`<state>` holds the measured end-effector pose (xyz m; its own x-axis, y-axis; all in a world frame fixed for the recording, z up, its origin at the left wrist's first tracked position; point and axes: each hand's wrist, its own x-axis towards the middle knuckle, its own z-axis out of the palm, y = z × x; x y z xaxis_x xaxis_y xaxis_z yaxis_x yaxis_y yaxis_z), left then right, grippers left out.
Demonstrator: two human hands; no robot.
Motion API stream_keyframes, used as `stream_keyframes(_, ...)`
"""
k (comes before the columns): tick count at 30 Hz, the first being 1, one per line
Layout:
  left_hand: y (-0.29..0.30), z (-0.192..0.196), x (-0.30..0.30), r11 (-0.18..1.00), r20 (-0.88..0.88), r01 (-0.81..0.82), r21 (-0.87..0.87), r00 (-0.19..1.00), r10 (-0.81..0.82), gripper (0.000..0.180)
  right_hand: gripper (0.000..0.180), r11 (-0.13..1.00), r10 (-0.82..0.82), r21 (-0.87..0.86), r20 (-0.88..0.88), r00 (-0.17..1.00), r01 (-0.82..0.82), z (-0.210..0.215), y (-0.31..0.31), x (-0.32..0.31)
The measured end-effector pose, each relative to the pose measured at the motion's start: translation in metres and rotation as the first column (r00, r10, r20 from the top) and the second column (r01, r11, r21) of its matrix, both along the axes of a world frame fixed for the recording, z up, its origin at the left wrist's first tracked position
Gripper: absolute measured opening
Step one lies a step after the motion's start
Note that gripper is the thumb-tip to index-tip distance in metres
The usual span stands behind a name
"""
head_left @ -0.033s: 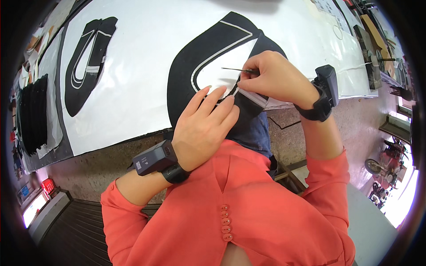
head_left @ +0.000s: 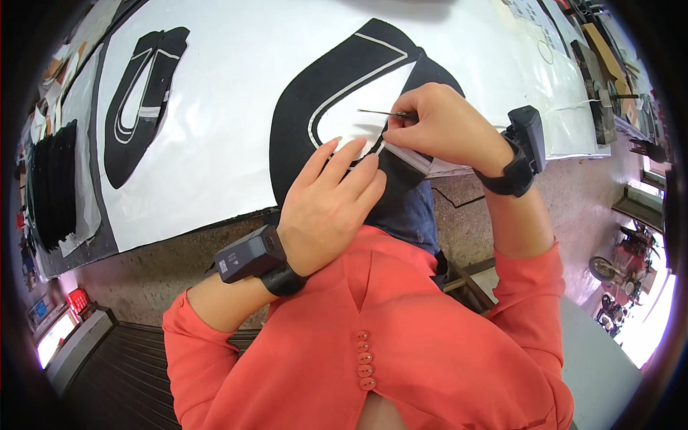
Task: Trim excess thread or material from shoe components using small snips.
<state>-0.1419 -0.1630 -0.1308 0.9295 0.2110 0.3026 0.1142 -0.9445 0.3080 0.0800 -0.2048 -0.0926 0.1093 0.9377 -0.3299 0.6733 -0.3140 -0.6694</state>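
Observation:
A black fabric piece that looks like a shoe upper (head_left: 294,118) lies on the white-topped table (head_left: 215,136), with a white line around its curved opening. My left hand (head_left: 328,201) rests flat on its near part, fingers stretched out and slightly spread. Just right of those fingertips, my right hand (head_left: 448,129) is closed, thumb and forefinger pinched at the inner edge of the upper. A thin pointed metal tool with a dark handle (head_left: 383,112) sticks out leftward from its grip. The handle is mostly hidden in the palm, and I cannot tell the tool's exact kind.
A second black upper (head_left: 118,136) lies at the left of the table. Beyond it is a stack of black pieces (head_left: 56,186). A wooden block with a metal clamp-like part (head_left: 596,89) stands at the right edge. A cable (head_left: 462,204) hangs below the near edge.

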Motion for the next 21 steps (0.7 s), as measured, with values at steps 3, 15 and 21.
stream_keyframes(3, 0.0, 0.0, 0.003, 1.0, 0.022, -0.013, -0.017, 1.0, 0.013, 0.018, 0.024, 1.0, -0.012, -0.01, 0.018, 1.0, 0.012, -0.004, -0.001, 0.0)
stream_keyframes(15, -0.001, 0.002, 0.012, 0.999, -0.013, -0.005, 0.05, 1.0, 0.006, 0.014, 0.023, 0.998, 0.04, 0.045, 0.03, 0.999, -0.041, -0.002, 0.0, 0.018)
stream_keyframes(21, -0.001, 0.001, 0.015, 0.998, -0.004, 0.0, 0.056, 1.0, 0.0, 0.013, 0.023, 0.997, 0.034, 0.071, -0.009, 0.999, -0.033, -0.006, 0.003, 0.017)
